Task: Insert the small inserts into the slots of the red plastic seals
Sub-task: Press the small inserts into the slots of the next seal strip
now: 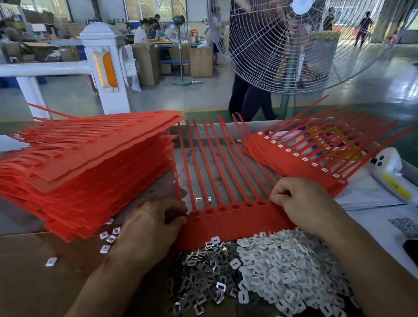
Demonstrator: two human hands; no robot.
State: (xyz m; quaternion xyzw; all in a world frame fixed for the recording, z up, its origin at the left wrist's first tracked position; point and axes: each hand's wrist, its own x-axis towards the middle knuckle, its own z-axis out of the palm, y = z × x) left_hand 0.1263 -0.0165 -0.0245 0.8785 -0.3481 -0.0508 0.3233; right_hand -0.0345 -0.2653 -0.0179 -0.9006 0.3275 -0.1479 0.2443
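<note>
Heap of small inserts nearest the camera: white plastic rectangular inserts (285,265) on the right, shiny metal clip-like inserts (198,280) on the left, both loose on the brown cardboard-covered bench (29,287).

Just beyond the heap lies the flat red plastic seal strip (230,223). Its row of slots runs left-right along the far edge; the tails point away from the person.

Left hand (153,227): fingers curled, pinching the strip's left end by the first slot. Right hand (301,198): fingers curled at the strip's right end, seemingly gripping its corner; can't tell if an insert is between the fingertips.

Key relation: the slot row spans between the two hands, and the inserts sit directly on the near side of the strip. White ones are closer to the right hand, so I judge the right picks and feeds while the left steadies.
</note>
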